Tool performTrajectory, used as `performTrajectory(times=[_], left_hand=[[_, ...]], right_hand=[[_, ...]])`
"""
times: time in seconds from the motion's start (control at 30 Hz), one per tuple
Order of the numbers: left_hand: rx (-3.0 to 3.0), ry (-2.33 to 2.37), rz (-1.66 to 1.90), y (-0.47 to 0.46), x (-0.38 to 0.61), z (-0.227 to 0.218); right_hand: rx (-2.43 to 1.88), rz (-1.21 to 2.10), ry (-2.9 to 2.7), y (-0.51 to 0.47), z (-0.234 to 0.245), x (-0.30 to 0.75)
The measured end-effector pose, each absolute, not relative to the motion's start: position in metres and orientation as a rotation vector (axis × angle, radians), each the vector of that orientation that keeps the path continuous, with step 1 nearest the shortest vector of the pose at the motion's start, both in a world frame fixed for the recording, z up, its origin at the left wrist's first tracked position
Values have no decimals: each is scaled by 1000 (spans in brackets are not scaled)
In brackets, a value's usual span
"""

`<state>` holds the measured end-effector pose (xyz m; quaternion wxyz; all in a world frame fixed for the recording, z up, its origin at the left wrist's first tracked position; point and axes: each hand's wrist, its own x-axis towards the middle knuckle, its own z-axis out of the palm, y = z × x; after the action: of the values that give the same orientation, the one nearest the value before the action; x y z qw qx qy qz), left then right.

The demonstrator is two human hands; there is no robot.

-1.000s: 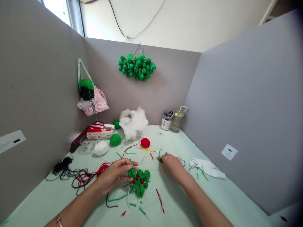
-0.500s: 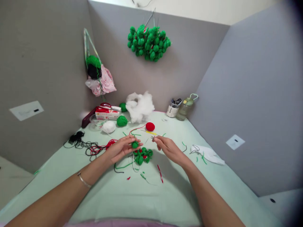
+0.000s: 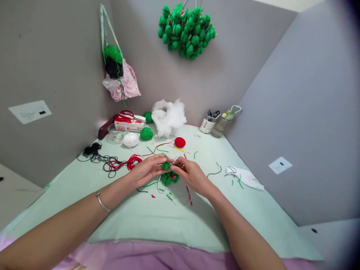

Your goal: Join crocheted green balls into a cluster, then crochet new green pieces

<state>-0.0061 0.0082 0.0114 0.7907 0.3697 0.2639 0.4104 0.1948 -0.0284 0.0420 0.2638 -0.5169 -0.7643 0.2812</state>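
Note:
My left hand (image 3: 149, 169) is closed around a small green crocheted ball (image 3: 166, 165) with dark stripes, held between thumb and fingers. Against its right side, my right hand (image 3: 191, 173) pinches a thin needle (image 3: 172, 164), mostly covered by the fingertips. Below both hands lies a cluster of green crocheted balls (image 3: 167, 179) with red bits, partly hidden by my fingers. A loose white thread (image 3: 180, 206) loops over the table near the cluster and rises toward my right hand.
Behind my hands sit a red yarn ball (image 3: 180, 142), a yellow-handled crochet hook (image 3: 181, 149) and white stuffing (image 3: 168, 118). Tangled black yarn (image 3: 92, 149), a white yarn ball (image 3: 130, 139) and red scissors (image 3: 127, 115) are left. A bottle (image 3: 223, 123) stands back right; green crocheted balls (image 3: 187, 32) hang above.
My right hand has come left and down to the green ball, bringing the needle against it. My left hand has shifted slightly right and up with the ball. The camera has tilted downward.

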Motion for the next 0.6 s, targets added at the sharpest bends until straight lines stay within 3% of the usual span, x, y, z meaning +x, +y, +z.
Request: performTrajectory(times=[0.6], left_hand=[[823,637,899,9,-7,12]], right_hand=[[-1538,520,-2102,-26,47,205]])
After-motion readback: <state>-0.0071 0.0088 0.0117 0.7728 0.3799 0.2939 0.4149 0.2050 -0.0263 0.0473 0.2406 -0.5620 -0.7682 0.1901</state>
